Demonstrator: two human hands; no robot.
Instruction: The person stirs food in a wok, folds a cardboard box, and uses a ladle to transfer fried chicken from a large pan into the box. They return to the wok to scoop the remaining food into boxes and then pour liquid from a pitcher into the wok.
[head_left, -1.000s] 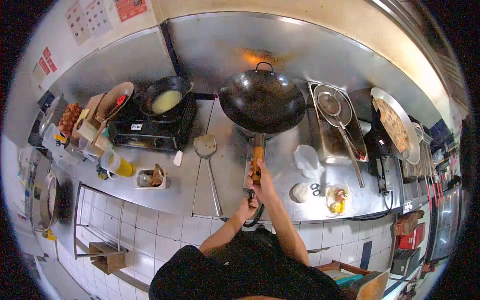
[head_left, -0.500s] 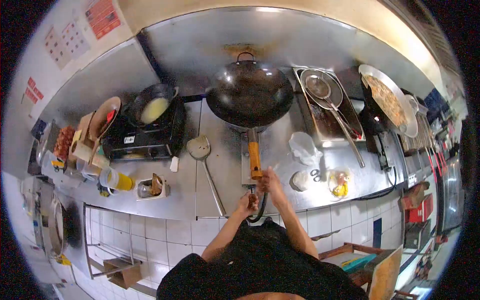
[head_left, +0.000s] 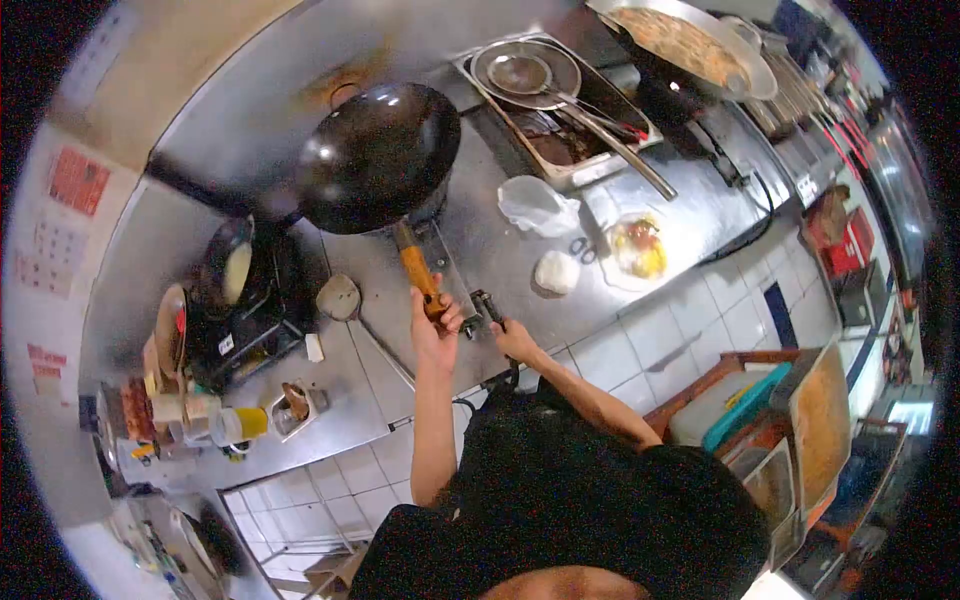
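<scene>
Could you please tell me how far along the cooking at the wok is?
It looks early. The dark wok already seems set in place, with the left hand on its wooden handle. The right hand grips a black handle beside it. Cooking probably remains: no food shows in the wok, the spatula lies on the counter, and the yellow food sits apart.
</scene>
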